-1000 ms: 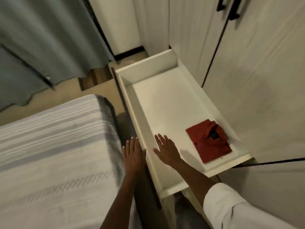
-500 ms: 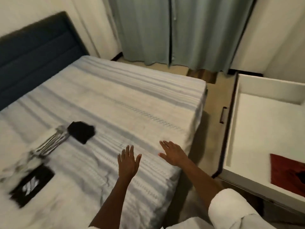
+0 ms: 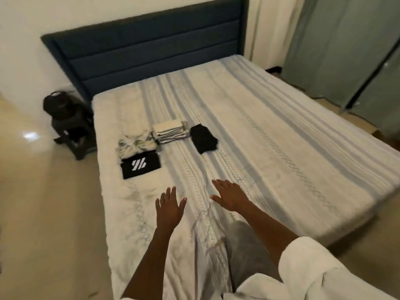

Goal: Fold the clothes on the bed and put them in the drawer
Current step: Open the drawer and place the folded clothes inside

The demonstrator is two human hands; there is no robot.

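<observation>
No words or numbers can be read; the folded black garment point(image 3: 141, 165) bears a white slanted-stripe logo

Folded clothes point(image 3: 166, 138) on bed point(image 3: 270, 148)

Four folded garments lie grouped on the left half of the striped white-and-grey bed point(image 3: 270, 131). A black folded top with a white slash logo point(image 3: 140, 165) sits nearest, touching a pale patterned folded garment point(image 3: 135, 145) behind it. Further back a cream-and-grey striped folded stack point(image 3: 170, 132) lies just beside a plain black folded piece point(image 3: 203, 138)
</observation>
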